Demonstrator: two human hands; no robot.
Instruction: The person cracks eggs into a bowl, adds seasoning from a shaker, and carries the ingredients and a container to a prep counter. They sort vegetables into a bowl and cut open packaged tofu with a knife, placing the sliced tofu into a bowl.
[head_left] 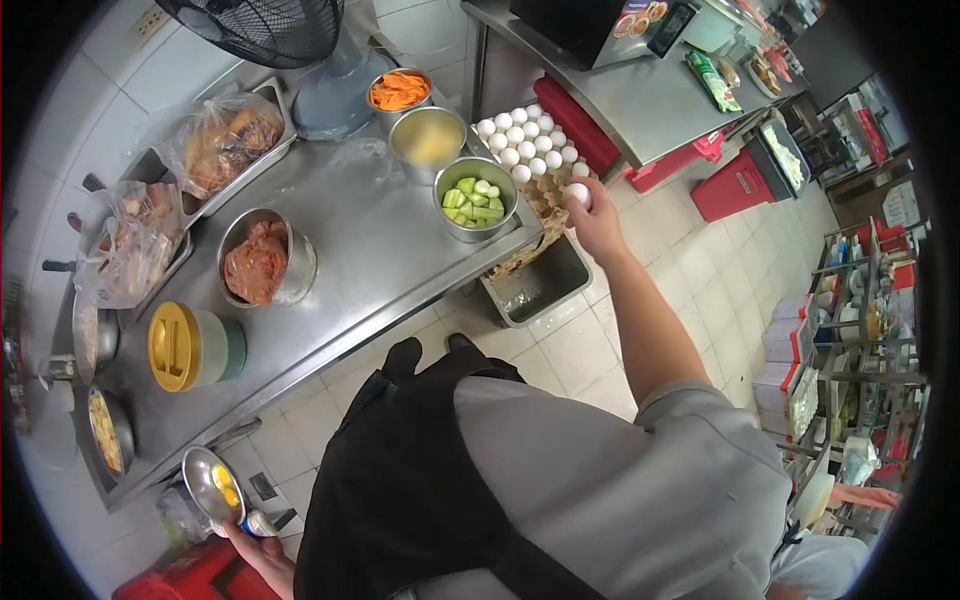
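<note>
My right hand (598, 225) pinches a white egg (579, 192) right beside the egg tray (551, 196), where white eggs fill the far cups and the near cups are bare. Down at the lower left, my left hand (262, 560) grips a small metal bowl (202, 468) by its near edge. Yellow egg yolks (226, 487) lie in that bowl. A white and blue item (260, 524) shows beside my left fingers. Nearest to my right hand on the steel table is a metal pot (443, 222) of cut green vegetables (472, 204).
The steel table (350, 260) carries a pot of raw meat (258, 262), a yellow-lidded container (176, 346) and bagged meat (225, 150). A fan (335, 95) stands behind. Below the egg tray is a dark bin (540, 290). Another person's hand (868, 496) appears at far right.
</note>
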